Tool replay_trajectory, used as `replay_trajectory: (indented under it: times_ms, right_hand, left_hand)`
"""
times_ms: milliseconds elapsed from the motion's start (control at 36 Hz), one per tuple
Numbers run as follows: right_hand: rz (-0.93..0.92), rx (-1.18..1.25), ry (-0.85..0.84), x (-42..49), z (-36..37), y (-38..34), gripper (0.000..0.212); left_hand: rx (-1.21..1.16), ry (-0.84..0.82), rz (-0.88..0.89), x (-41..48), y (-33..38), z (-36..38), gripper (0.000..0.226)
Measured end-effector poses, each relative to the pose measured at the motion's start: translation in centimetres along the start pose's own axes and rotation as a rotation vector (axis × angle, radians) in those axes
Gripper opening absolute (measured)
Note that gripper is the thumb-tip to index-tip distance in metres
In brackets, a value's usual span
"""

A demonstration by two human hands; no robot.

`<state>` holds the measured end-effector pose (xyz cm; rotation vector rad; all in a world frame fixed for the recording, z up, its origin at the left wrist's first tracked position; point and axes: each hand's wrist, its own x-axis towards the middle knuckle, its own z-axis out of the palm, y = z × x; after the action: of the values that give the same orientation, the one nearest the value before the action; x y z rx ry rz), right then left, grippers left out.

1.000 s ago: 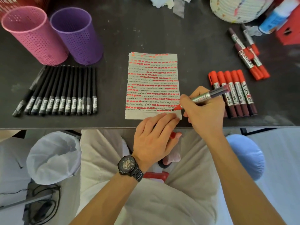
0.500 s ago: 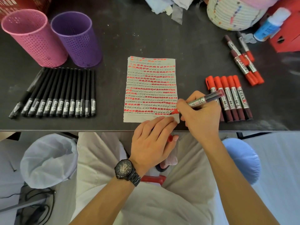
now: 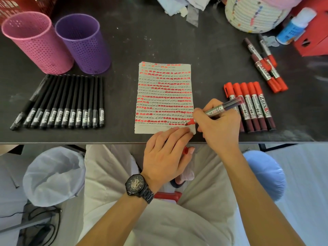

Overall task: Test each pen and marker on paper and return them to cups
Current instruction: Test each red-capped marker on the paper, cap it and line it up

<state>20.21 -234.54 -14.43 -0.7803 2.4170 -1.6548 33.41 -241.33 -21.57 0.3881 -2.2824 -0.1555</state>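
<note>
A sheet of paper (image 3: pixel 165 96) covered in rows of red and black test marks lies on the dark table. My right hand (image 3: pixel 218 128) grips an uncapped red marker (image 3: pixel 220 109), its tip touching the paper's bottom right. My left hand (image 3: pixel 166 151) presses flat on the paper's lower edge, and a red cap (image 3: pixel 185 150) shows under its thumb side. Several capped red markers (image 3: pixel 252 105) lie in a row to the right, a few more markers (image 3: pixel 266 68) farther back. Several black pens (image 3: pixel 62 103) lie in a row at the left. A pink cup (image 3: pixel 37 41) and a purple cup (image 3: pixel 85 43) stand behind them.
A woven white basket (image 3: pixel 252 13), a blue-and-white bottle (image 3: pixel 294 25) and a red box (image 3: pixel 316 38) sit at the back right. Crumpled paper scraps (image 3: pixel 182 6) lie at the back. The table's front edge (image 3: pixel 71 142) runs across; a lined bin (image 3: pixel 53 174) stands below left.
The marker tip has moved slightly along the bottom row of marks. My left hand stays on the paper. The camera view has shifted a little.
</note>
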Motion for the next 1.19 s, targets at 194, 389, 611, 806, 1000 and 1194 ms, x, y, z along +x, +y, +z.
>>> replay_trajectory:
  times_ms: [194,389,611,806,1000,1194]
  right_hand:
    - [-0.001,-0.003,0.006,0.1,0.1,0.1,0.025]
    - [0.063,0.066,0.038,0.0,-0.2,0.1,0.024]
    - [0.036,0.201,0.116,-0.5,-0.5,-0.9,0.025]
    - [0.055,0.350,0.143,-2.2,-1.1,-2.0,0.016]
    - [0.269,0.758,-0.024,-7.6,-3.4,-1.0,0.036]
    - [0.637,0.943,-0.044,-13.5,-3.6,0.7,0.030]
  left_hand:
    - [0.003,-0.004,-0.008,0.0,0.1,-0.1,0.031]
    - [-0.023,-0.015,-0.008,0.0,0.1,-0.2,0.030]
    - [-0.120,-0.120,-0.081,0.2,0.5,-1.0,0.032]
    - [-0.243,-0.199,-0.198,1.0,1.6,-3.0,0.037]
    - [-0.244,-0.146,-0.216,0.3,1.6,-6.2,0.029]
    - [-0.730,-0.494,-0.752,-3.7,2.2,-8.4,0.005]
